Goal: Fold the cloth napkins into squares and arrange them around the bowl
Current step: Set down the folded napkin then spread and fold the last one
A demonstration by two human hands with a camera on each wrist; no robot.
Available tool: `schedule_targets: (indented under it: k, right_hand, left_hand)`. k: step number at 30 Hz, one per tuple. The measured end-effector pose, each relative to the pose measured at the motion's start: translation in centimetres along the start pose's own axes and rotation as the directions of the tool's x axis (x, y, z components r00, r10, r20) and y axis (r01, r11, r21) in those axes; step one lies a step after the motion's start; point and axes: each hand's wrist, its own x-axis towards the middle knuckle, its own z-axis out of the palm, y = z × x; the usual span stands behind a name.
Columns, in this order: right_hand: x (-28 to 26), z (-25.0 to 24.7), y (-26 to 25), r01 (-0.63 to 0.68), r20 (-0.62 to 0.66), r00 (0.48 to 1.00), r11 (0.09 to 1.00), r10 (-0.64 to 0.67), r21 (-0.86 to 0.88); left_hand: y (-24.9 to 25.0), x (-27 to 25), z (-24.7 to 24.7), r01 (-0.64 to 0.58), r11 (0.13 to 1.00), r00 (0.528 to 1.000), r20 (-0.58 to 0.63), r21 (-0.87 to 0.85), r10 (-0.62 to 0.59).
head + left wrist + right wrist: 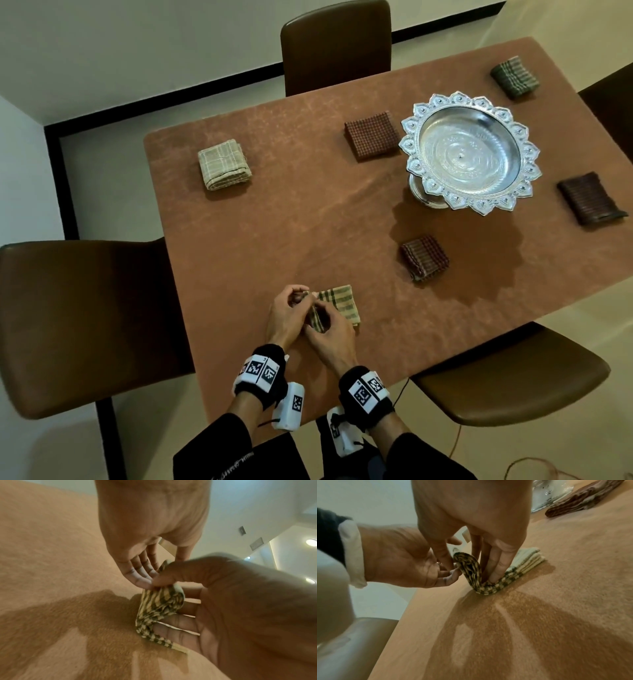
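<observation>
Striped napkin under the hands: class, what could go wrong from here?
1. The thick flap of the striped napkin stands upright between the left hand and right hand; released early, it may spring open or land askew, not square.
2. The beige plaid napkin lies far from the silver pedestal bowl and could be left out of the ring.

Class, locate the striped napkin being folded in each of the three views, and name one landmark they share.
Head: napkin at bottom centre, by the near table edge.
Left wrist: centre, raised end held by left hand.
Right wrist: centre, right hand fingers in the fold.
Shared landmark: the brown table.
</observation>
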Motion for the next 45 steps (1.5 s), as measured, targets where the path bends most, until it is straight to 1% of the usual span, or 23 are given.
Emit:
schedule_targets:
  k: [3, 4, 6, 7, 10, 12, 13, 15, 17, 19, 22, 25, 27, 28, 30, 32, 33, 35, 37, 39, 43, 44, 45]
  right_hand:
    - [0.5, -0.7, 0.4, -0.047, -0.095, 0.993, 0.984, 0.064, 0.17]
    - [0.7, -0.9, 0.6, -0.073, -0.119, 0.988, 0.971, 0.102, 0.226]
    - [1.1, -1.6, 1.1, -0.178, -0.13, 0.966, 0.94, 0.223, 0.29]
    - [1.2, -1.9, 1.5, -0.22, -0.122, 0.956, 0.925, 0.268, 0.308]
    - [1.5, -3.0, 2.4, -0.233, -0.13, 0.951, 0.925, 0.282, 0.301]
    - [1.6, -3.9, 2.5, -0.217, -0.171, 0.95, 0.946, 0.262, 0.24]
    - [1.7, -4.4, 2.6, -0.211, -0.192, 0.951, 0.962, 0.244, 0.176]
    - [1.8, -5.2, 2.8, -0.204, -0.231, 0.953, 0.979, 0.195, -0.014]
    - [1.5, -5.6, 2.7, -0.193, -0.274, 0.951, 0.966, 0.141, -0.172]
    - [1.4, -5.5, 2.5, -0.175, -0.335, 0.939, 0.944, 0.075, -0.279]
    - [1.2, -5.2, 2.5, -0.082, -0.36, 0.93, 0.912, -0.075, -0.403]
    - [1.2, -5.1, 3.0, 0.002, -0.334, 0.921, 0.86, -0.2, -0.51]
    - [1.3, -5.0, 3.0, 0.079, -0.315, 0.899, 0.822, -0.303, -0.564]
    - [1.5, -4.9, 2.8, 0.143, -0.279, 0.888, 0.795, -0.366, -0.589]
    - [2.4, -4.3, 2.9, 0.291, -0.103, 0.884, 0.71, -0.455, -0.641]
    - [3.3, -3.7, 4.0, 0.371, 0.085, 0.897, 0.636, -0.433, -0.677]
    - [3.7, -3.7, 4.8, 0.375, 0.139, 0.907, 0.614, -0.397, -0.694]
    - [4.2, -4.0, 6.4, 0.377, 0.197, 0.913, 0.556, -0.357, -0.741]
    - [4.4, -4.4, 7.1, 0.395, 0.222, 0.904, 0.515, -0.366, -0.761]
    - [4.5, -4.4, 6.8, 0.399, 0.226, 0.903, 0.517, -0.366, -0.757]
    - [4.4, -4.2, 6.2, 0.384, 0.226, 0.915, 0.547, -0.334, -0.744]
    - [4.2, -4.4, 6.1, 0.384, 0.216, 0.915, 0.577, -0.34, -0.721]
    - [3.9, -4.6, 5.9, 0.375, 0.185, 0.919, 0.628, -0.348, -0.681]
  left_hand:
    - [1.3, 0.0, 0.2, -0.068, 0.996, 0.997, 0.026, 0.059, 0.067]
    - [1.7, 0.1, 0.3, -0.103, 0.989, 0.994, 0.045, 0.103, 0.099]
    - [1.8, 0.6, 0.6, -0.172, 0.965, 0.983, 0.098, 0.197, 0.155]
    - [1.7, 1.1, 0.8, -0.2, 0.947, 0.976, 0.14, 0.253, 0.169]
    - [1.1, 2.4, 1.4, -0.262, 0.848, 0.95, 0.275, 0.461, 0.145]
    - [1.0, 2.8, 1.7, -0.289, 0.786, 0.94, 0.319, 0.547, 0.123]
    - [0.9, 3.1, 1.8, -0.302, 0.762, 0.937, 0.327, 0.573, 0.125]
    - [0.5, 3.3, 2.1, -0.334, 0.731, 0.93, 0.335, 0.595, 0.153]
    - [0.2, 3.4, 2.3, -0.358, 0.724, 0.925, 0.327, 0.59, 0.192]
    - [-0.2, 3.3, 2.4, -0.378, 0.709, 0.922, 0.314, 0.595, 0.228]
    - [-0.8, 2.9, 2.5, -0.418, 0.679, 0.908, 0.3, 0.603, 0.293]
    - [-1.3, 2.4, 2.6, -0.442, 0.648, 0.897, 0.282, 0.621, 0.342]
    - [-1.4, 2.1, 2.7, -0.449, 0.625, 0.892, 0.28, 0.638, 0.355]
    - [-1.4, 2.0, 2.8, -0.448, 0.621, 0.892, 0.278, 0.643, 0.356]
    - [-1.6, 2.0, 2.9, -0.44, 0.627, 0.896, 0.271, 0.643, 0.352]
    - [-1.8, 2.2, 2.8, -0.44, 0.641, 0.897, 0.269, 0.629, 0.351]
    - [-1.9, 2.3, 2.8, -0.449, 0.653, 0.893, 0.269, 0.61, 0.362]
    - [-2.3, 2.7, 2.3, -0.477, 0.68, 0.878, 0.265, 0.557, 0.399]
    - [-2.5, 3.0, 2.0, -0.497, 0.689, 0.866, 0.249, 0.528, 0.434]
    - [-2.6, 3.5, 2.1, -0.491, 0.69, 0.867, 0.22, 0.532, 0.448]
    - [-2.1, 3.3, 2.8, -0.413, 0.733, 0.903, 0.139, 0.54, 0.406]
    - [-2.0, 3.1, 2.9, -0.402, 0.742, 0.908, 0.128, 0.536, 0.399]
    - [-2.0, 2.9, 3.0, -0.388, 0.754, 0.914, 0.117, 0.53, 0.389]
